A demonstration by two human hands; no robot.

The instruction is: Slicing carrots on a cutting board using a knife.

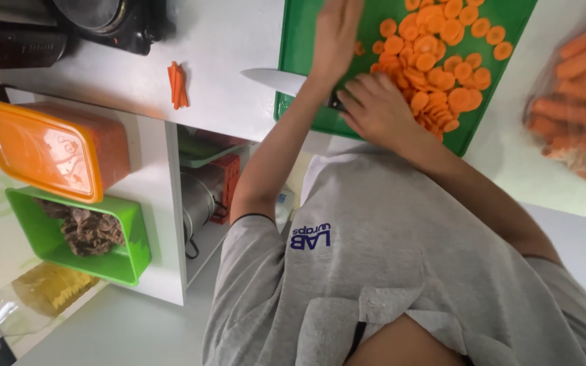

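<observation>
Knife [281, 81] gripped in one hand [374, 108], other hand [334, 34] flat, fingers extended, over carrot slices [435, 61]

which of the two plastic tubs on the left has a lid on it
The orange tub has its orange lid on. The green tub just below it in the picture is open, showing dark brown contents inside.

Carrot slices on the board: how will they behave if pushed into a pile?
The slices look like thin, stiff discs, so they are likely light and should slide easily on the smooth green board. Lying flat, they probably won't roll. Stacked ones may topple and scatter.
</observation>
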